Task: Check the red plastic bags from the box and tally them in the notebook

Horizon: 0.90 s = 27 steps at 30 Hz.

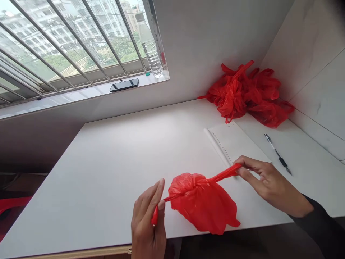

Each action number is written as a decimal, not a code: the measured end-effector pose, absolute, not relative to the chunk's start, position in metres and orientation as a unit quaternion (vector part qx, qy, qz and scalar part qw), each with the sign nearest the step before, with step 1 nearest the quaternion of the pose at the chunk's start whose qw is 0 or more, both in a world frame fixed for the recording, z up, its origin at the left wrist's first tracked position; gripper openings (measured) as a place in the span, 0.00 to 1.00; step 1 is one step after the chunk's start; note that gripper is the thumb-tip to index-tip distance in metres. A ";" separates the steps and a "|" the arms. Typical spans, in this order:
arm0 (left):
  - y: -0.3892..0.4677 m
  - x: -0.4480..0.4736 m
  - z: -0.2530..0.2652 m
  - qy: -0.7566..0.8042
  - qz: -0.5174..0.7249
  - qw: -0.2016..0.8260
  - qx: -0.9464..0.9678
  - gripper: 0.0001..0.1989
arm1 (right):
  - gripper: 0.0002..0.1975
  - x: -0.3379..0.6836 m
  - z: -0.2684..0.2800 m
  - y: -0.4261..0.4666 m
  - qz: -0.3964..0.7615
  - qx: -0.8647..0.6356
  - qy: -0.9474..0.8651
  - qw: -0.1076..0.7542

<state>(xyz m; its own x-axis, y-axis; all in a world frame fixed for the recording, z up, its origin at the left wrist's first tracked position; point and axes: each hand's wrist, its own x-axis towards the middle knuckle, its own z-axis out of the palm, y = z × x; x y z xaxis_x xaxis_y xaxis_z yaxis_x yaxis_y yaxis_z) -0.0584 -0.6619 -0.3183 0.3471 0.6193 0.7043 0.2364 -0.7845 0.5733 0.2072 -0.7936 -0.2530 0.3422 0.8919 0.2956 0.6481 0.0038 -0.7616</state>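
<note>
A red plastic bag (207,205) lies at the front edge of the white table, gathered and knotted near its top. My left hand (149,216) pinches one thin twisted handle of the bag between thumb and fingers, with a short end poking out below the thumb. On the other side, my right hand (261,180) grips the wider handle between thumb and fingertips. Both handles are stretched out to opposite sides of the knot. Whatever the bag may contain is hidden by the plastic.
Behind the right hand lie an open spiral notebook (231,138) and a pen (279,154). Crumpled red plastic bags (242,93) are heaped in the back corner of the white table (107,172). A phone (124,85) and a water bottle (151,48) are on the windowsill.
</note>
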 end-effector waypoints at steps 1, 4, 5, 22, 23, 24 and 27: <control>-0.660 -0.061 -0.320 0.314 0.505 0.227 0.771 0.20 | 0.15 0.216 -0.260 -0.796 0.132 -0.704 -0.546 0.435; -0.660 -0.058 -0.313 0.395 0.497 0.362 0.682 0.18 | 0.15 0.229 -0.273 -0.797 0.132 -0.706 -0.541 0.436; -0.661 -0.054 -0.307 0.399 0.501 0.397 0.657 0.20 | 0.14 0.226 -0.274 -0.795 0.134 -0.699 -0.544 0.445; -0.666 0.020 -0.349 0.300 0.399 0.217 0.839 0.29 | 0.31 0.162 -0.356 -0.743 -0.045 -0.624 -0.720 0.300; -0.668 0.018 -0.348 0.310 0.397 0.210 0.838 0.29 | 0.32 0.165 -0.362 -0.745 -0.053 -0.623 -0.720 0.302; -0.671 0.018 -0.349 0.318 0.392 0.205 0.839 0.29 | 0.32 0.170 -0.371 -0.745 -0.054 -0.615 -0.727 0.301; -0.675 0.016 -0.359 0.331 0.367 0.196 0.847 0.32 | 0.31 0.186 -0.404 -0.737 -0.091 -0.591 -0.733 0.325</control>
<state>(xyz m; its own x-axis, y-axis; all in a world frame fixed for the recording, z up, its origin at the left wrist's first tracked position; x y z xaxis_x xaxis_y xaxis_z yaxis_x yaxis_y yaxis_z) 0.0160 -0.6748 -0.3590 0.5108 0.7049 0.4921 0.4171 -0.7037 0.5751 0.1865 -0.7369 -0.4042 -0.0900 0.8066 0.5842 0.9255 0.2845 -0.2502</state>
